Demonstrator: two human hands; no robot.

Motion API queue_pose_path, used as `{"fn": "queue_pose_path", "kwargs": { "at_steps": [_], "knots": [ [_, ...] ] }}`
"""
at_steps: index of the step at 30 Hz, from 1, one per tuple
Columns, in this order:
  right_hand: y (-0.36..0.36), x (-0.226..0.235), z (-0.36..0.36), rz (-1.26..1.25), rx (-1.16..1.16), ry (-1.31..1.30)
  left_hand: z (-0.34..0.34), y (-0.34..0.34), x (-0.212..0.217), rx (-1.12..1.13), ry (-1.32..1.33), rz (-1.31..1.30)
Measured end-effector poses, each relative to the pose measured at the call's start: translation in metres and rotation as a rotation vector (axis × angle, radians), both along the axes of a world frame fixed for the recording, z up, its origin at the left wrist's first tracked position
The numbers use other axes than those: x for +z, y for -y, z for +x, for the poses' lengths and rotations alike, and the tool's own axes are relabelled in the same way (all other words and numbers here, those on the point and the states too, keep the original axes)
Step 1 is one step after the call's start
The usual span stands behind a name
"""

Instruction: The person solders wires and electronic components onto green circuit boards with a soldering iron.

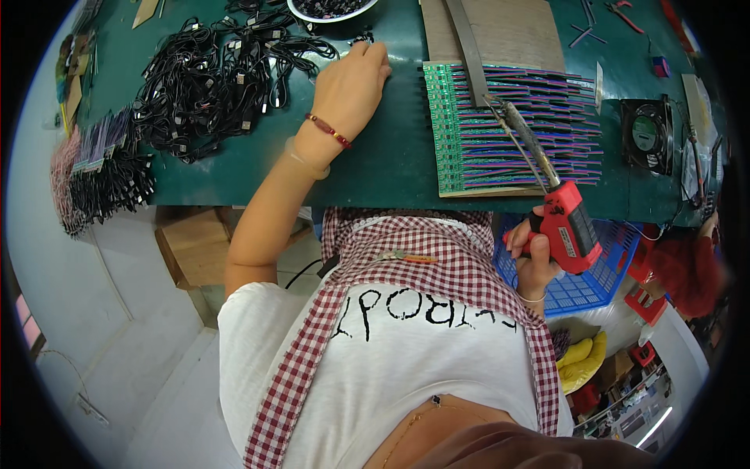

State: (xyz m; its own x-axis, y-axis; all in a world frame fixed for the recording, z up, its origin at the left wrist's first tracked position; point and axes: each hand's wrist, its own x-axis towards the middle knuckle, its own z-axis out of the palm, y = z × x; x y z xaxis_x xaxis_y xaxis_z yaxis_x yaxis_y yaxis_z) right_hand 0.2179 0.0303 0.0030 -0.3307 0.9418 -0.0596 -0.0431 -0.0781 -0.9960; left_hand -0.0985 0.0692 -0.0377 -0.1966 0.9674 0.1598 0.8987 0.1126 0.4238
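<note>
My right hand (533, 262) is wrapped round the red handle of a soldering gun (574, 227). Its long metal tip reaches up and left over a row of green circuit boards (443, 129), near the end of a flat grey metal bar (466, 55). Dark, pink and blue wires (531, 133) run to the right from the boards. At the far middle of the table, my left hand (349, 82) has its fingers closed on a small black part (362, 37), partly hidden by the fingertips. Just beyond it stands a white bowl (370, 8) full of small black parts.
A heap of black USB cables (207, 86) covers the table's left side. Bundled wired boards (105, 164) hang over the left edge. The circuit boards lie on a wooden board (519, 31). At right are a black fan (647, 134) and red-handled pliers (625, 17). A blue basket (578, 293) stands below.
</note>
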Motion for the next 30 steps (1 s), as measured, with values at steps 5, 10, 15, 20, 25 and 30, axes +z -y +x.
{"fn": "queue_pose_path", "kwargs": {
  "at_steps": [5, 10, 15, 20, 25, 30],
  "knots": [
    [-0.008, 0.011, -0.023, -0.032, -0.006, -0.146, 0.003, 0.012, 0.011, -0.015, 0.241, 0.057],
    [-0.012, 0.024, -0.06, 0.001, 0.099, 0.003, 0.061, 0.049, 0.071, -0.21, 1.37, -0.453],
    [-0.015, 0.023, -0.06, 0.047, 0.282, 0.017, 0.078, 0.06, 0.072, -0.213, 1.51, -0.457],
    [-0.013, 0.014, -0.058, 0.168, 0.222, 0.251, 0.083, 0.061, 0.077, -0.209, 1.44, -0.395],
    [-0.012, 0.012, -0.051, 0.219, 0.233, 0.436, 0.086, 0.068, 0.071, -0.253, 1.087, -0.223],
    [-0.01, 0.01, -0.054, 0.09, 0.249, 0.368, 0.076, 0.065, 0.073, -0.33, 0.841, -0.17]
  ]
}}
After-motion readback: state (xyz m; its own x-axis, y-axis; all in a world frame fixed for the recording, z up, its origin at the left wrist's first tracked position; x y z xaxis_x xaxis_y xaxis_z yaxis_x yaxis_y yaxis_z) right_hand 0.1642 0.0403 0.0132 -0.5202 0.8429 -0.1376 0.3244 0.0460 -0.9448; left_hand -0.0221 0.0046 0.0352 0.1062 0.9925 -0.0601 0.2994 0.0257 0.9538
